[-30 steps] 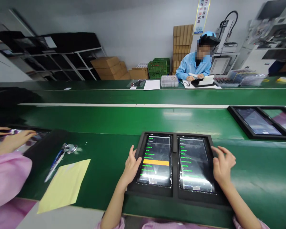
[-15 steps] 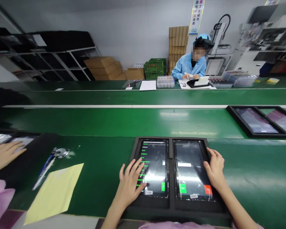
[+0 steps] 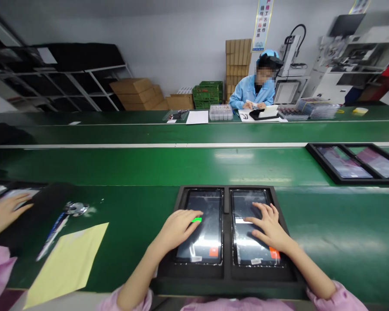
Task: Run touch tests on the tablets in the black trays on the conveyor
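Two tablets lie side by side in a black foam tray point(image 3: 227, 270) in front of me, both with lit screens. Over the left tablet point(image 3: 210, 233) is my left hand point(image 3: 178, 226), fingers stretched out near a green block on its screen. My right hand point(image 3: 270, 226) is spread above the right tablet point(image 3: 243, 250), its fingertips by a white box on the screen. Neither hand grips anything; whether the fingertips touch the glass I cannot tell. A red block shows near the bottom of each screen.
A yellow sheet point(image 3: 68, 263) and a pen point(image 3: 53, 233) lie to the left. Beyond them, a co-worker's hand point(image 3: 8, 211) rests over another black tray. A second tray of tablets point(image 3: 353, 162) sits at the far right. Across the green bench point(image 3: 132, 166), a person in blue point(image 3: 253, 88) works.
My right hand has moved left from the tray's edge to over the right tablet. My left hand has shifted slightly up. The left screen's green list has given way to a dark page.
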{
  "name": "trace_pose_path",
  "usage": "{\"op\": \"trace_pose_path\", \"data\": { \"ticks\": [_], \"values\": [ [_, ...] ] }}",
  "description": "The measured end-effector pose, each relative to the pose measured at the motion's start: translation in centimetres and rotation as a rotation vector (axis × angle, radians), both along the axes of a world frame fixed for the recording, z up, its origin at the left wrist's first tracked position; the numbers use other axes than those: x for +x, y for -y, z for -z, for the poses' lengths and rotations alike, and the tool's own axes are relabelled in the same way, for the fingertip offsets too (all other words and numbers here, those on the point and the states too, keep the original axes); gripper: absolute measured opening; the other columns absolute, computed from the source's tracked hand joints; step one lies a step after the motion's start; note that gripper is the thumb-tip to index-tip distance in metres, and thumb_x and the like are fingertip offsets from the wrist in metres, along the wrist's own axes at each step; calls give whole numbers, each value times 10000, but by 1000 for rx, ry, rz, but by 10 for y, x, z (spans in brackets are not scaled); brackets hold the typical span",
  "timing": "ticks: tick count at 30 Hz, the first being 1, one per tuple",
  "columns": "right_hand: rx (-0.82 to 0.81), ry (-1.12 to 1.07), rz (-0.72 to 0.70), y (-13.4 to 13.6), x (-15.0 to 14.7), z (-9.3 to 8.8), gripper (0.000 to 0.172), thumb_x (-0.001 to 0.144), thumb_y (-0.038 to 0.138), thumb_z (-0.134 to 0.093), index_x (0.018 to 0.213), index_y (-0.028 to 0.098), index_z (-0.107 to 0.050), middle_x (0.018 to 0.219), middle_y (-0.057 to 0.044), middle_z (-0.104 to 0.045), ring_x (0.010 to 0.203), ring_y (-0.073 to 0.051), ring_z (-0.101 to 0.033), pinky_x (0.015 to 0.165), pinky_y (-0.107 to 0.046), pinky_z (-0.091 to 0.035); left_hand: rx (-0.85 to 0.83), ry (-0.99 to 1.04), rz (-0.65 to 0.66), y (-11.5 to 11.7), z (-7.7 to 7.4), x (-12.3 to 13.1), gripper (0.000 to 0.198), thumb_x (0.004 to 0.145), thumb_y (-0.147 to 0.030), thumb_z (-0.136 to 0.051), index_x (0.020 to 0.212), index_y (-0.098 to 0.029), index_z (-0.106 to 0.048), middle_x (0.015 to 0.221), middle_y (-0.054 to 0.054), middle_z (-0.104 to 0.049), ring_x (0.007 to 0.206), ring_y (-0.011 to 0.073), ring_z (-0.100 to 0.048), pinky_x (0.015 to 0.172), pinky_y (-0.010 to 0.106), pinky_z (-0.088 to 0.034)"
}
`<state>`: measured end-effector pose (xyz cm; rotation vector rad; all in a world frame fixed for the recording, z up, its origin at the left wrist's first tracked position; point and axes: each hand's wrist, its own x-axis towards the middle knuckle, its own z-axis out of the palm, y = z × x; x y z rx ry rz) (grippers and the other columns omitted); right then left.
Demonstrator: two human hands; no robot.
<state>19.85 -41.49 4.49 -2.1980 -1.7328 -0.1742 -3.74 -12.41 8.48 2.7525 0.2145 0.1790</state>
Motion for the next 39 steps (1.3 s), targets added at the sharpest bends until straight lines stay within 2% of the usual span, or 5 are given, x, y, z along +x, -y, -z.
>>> {"op": "trace_pose_path", "data": {
  "ticks": [8,15,21,28,39],
  "values": [
    [190,-304,172,-30,68,-3,426,1013,413,-262,1076,201,-626,1021,-118,-650,984,-267,-573,891,-449,-424,179,73,109,-2,8,104,127,934,-297,-482,909,-202,-563,988,78,-631,918,232,-627,825,365,-512],
    [83,-134,120,-31,52,-5,353,969,354,-420,1255,195,-552,1212,-131,-640,1161,-292,-516,1014,-494,-313,163,189,231,-11,22,91,194,934,-383,-474,836,-215,-480,1125,96,-630,1093,250,-595,992,433,-467],
    [66,-212,34,-28,50,-12,222,951,343,-457,1009,202,-618,884,-85,-679,875,-243,-553,859,-412,-375,170,180,307,-12,20,88,289,975,-383,-361,757,-218,-458,658,-26,-558,605,148,-569,961,413,-469],
    [79,-231,129,-31,52,-9,252,929,351,-475,1098,204,-590,1105,-122,-668,1029,-284,-520,901,-456,-375,98,148,321,-16,18,89,298,969,-458,-407,812,-216,-481,1117,96,-685,1186,249,-582,1114,483,-359],
    [402,-381,275,-23,66,7,467,1006,401,-251,915,224,-673,947,-81,-653,939,-246,-558,847,-405,-423,56,261,182,-34,20,86,426,1011,-374,-256,873,-207,-622,849,40,-657,809,181,-591,865,372,-421]
  ]
}}
